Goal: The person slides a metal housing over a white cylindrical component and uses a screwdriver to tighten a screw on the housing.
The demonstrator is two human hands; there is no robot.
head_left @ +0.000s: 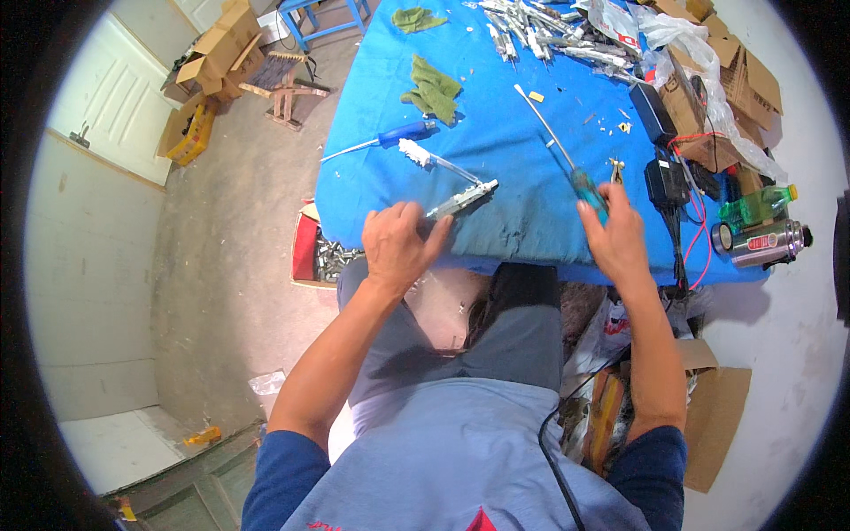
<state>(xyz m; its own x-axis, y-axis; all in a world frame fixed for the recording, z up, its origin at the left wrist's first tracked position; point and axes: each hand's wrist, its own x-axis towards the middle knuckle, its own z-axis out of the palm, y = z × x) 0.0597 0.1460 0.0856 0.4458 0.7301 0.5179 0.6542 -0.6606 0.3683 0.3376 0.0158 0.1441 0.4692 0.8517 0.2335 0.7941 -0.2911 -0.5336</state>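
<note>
**Steadying a Metal Piece, Screwdriver at the Ready**

The slim silver-grey metal bar with a white end [462, 198] is lying near the front edge of the blue-covered surface [496, 150], slanting away from the seated person. The left hand [398, 243] is pressing on its near end, fingers [423, 228] curled closed over it so the bar is staying flat on the cloth. The right hand [618, 237] is gripping the teal handle of a long-shafted screwdriver [567, 150], fingers wrapped tight, with the thin shaft pointing up and away, well apart from the bar.

To my eye, doing this well means keeping the bar pinned firmly before bringing the tip across, and lining the shaft straight with the fastener so it is not slipping off.

Beyond the bar, a blue-handled screwdriver [390, 137] is resting near a crumpled green cloth [434, 88]. A heap of similar silver pieces [540, 31] is filling the far end. To the right are black power adapters [660, 150], a green plastic bottle [753, 208] and a steel flask [766, 243].
</note>
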